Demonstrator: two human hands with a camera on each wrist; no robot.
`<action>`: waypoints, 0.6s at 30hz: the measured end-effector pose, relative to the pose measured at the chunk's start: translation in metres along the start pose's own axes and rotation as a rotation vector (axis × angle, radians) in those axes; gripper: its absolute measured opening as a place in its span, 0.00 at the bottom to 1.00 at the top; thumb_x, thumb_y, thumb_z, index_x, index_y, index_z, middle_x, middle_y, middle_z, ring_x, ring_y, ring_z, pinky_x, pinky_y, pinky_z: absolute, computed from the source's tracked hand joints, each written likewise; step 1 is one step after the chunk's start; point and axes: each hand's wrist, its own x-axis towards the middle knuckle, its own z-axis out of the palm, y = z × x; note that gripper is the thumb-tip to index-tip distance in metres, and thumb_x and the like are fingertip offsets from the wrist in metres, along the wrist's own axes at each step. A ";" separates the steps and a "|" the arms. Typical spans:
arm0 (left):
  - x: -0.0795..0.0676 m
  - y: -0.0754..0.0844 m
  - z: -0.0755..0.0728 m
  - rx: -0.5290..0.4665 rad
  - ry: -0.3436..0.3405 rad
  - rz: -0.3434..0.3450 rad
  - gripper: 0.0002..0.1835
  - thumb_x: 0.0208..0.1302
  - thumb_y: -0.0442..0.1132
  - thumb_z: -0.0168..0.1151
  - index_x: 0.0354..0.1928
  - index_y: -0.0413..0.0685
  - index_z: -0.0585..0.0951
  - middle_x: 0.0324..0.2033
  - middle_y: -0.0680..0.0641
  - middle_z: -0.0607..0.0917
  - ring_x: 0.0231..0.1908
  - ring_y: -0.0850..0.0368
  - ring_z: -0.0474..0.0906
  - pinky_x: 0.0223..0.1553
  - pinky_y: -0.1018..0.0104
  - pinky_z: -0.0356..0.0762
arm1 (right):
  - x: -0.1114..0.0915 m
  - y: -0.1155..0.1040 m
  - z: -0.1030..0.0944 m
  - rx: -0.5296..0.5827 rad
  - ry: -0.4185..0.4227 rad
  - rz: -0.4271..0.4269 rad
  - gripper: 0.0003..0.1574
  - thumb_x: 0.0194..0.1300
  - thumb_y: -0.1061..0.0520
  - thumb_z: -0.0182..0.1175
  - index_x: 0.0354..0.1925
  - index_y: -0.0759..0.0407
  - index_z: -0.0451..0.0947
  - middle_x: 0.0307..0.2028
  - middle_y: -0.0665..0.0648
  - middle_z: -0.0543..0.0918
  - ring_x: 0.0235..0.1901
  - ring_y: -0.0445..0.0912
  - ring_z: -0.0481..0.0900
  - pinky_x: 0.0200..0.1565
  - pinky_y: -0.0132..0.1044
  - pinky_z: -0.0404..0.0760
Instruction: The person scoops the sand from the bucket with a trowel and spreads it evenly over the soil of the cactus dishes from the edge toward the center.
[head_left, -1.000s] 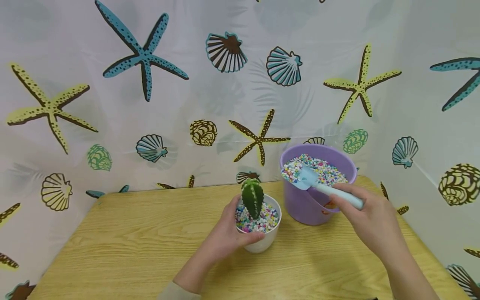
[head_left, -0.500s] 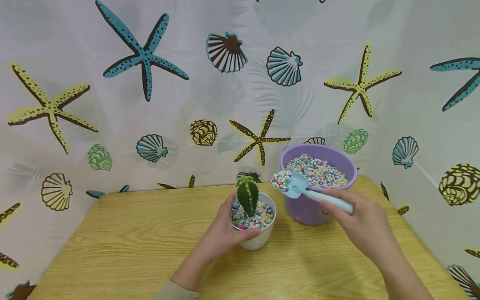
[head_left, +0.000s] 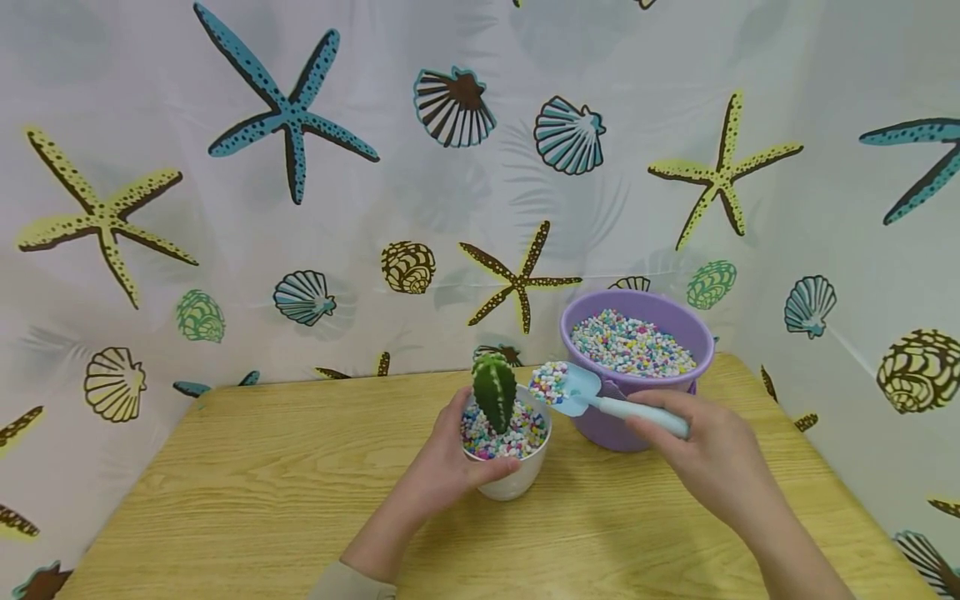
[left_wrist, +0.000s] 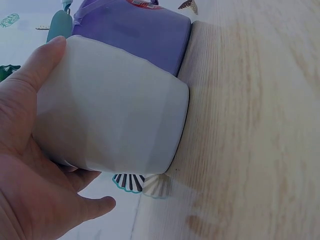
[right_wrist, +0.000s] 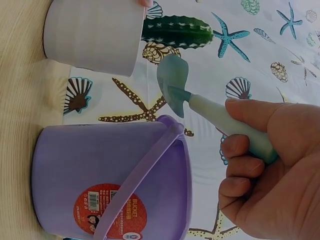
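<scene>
My left hand (head_left: 446,467) grips a white flowerpot (head_left: 512,485) by its near left side, thumb along the front. A green cactus (head_left: 494,393) stands in it among multicoloured pebbles (head_left: 525,432). My right hand (head_left: 716,454) holds a light blue toy shovel (head_left: 581,389) by its handle, fingers curled round it. Pebbles heap on the shovel's blade, which is just right of the pot's rim, in front of the bucket. In the right wrist view the shovel (right_wrist: 172,82) shows from its side. The left wrist view has the pot (left_wrist: 115,105) close up.
A purple bucket (head_left: 637,383) filled with similar pebbles stands behind and right of the pot. Its handle (right_wrist: 137,182) hangs down on the near side. A wooden table (head_left: 300,483) lies beneath, with a seashell-and-starfish patterned cloth (head_left: 360,183) behind and to the right.
My right hand has carried the loaded shovel left and down, from over the bucket to beside the pot's rim. The pot shifted slightly left with my left hand, then stayed still.
</scene>
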 end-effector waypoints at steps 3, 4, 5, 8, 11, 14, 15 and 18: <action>0.000 0.000 0.000 0.001 0.001 -0.001 0.66 0.57 0.55 0.89 0.88 0.48 0.55 0.77 0.34 0.66 0.74 0.36 0.69 0.75 0.34 0.68 | 0.000 0.001 0.003 0.000 -0.001 -0.012 0.18 0.76 0.41 0.73 0.57 0.44 0.92 0.36 0.46 0.88 0.32 0.46 0.77 0.32 0.39 0.78; 0.000 0.000 0.000 0.001 0.001 -0.001 0.66 0.57 0.55 0.89 0.88 0.47 0.55 0.77 0.34 0.66 0.74 0.35 0.68 0.75 0.34 0.67 | 0.001 0.001 0.004 -0.001 -0.003 -0.016 0.17 0.76 0.42 0.73 0.57 0.45 0.92 0.35 0.45 0.87 0.32 0.46 0.77 0.32 0.39 0.78; 0.000 0.000 0.000 0.003 0.002 0.000 0.66 0.57 0.55 0.89 0.88 0.47 0.54 0.78 0.34 0.66 0.75 0.35 0.68 0.75 0.34 0.67 | 0.001 0.001 0.005 -0.003 -0.002 -0.023 0.17 0.76 0.43 0.73 0.57 0.45 0.92 0.35 0.45 0.87 0.32 0.46 0.77 0.33 0.39 0.78; 0.000 0.000 0.000 0.005 0.000 0.002 0.66 0.57 0.55 0.89 0.88 0.47 0.54 0.78 0.33 0.66 0.75 0.35 0.68 0.76 0.34 0.66 | 0.001 0.002 0.008 -0.018 0.006 -0.047 0.15 0.75 0.45 0.74 0.56 0.45 0.92 0.34 0.44 0.88 0.31 0.45 0.77 0.33 0.39 0.78; -0.001 0.000 0.000 0.008 0.000 0.001 0.67 0.57 0.56 0.88 0.88 0.47 0.54 0.78 0.33 0.65 0.75 0.35 0.68 0.76 0.34 0.66 | 0.000 0.002 0.011 -0.035 0.012 -0.070 0.14 0.75 0.45 0.75 0.55 0.45 0.93 0.36 0.43 0.89 0.31 0.45 0.78 0.34 0.40 0.78; -0.001 0.000 0.000 0.007 -0.002 -0.002 0.67 0.57 0.56 0.88 0.88 0.46 0.53 0.79 0.33 0.65 0.76 0.35 0.67 0.76 0.34 0.65 | 0.000 0.002 0.013 -0.047 0.006 -0.077 0.14 0.74 0.45 0.75 0.55 0.45 0.93 0.38 0.43 0.90 0.32 0.44 0.78 0.35 0.40 0.78; -0.001 0.000 0.000 0.007 -0.002 -0.004 0.68 0.57 0.56 0.88 0.88 0.45 0.53 0.79 0.33 0.64 0.76 0.34 0.67 0.76 0.33 0.65 | 0.000 0.002 0.013 -0.051 0.002 -0.078 0.14 0.74 0.45 0.75 0.55 0.45 0.93 0.39 0.43 0.91 0.32 0.44 0.79 0.35 0.41 0.79; -0.001 0.000 0.000 0.004 -0.004 -0.007 0.68 0.57 0.56 0.88 0.88 0.45 0.52 0.79 0.32 0.64 0.76 0.34 0.66 0.77 0.34 0.65 | 0.000 0.002 0.014 -0.060 -0.012 -0.075 0.14 0.74 0.46 0.75 0.55 0.44 0.93 0.42 0.44 0.91 0.34 0.45 0.80 0.37 0.42 0.79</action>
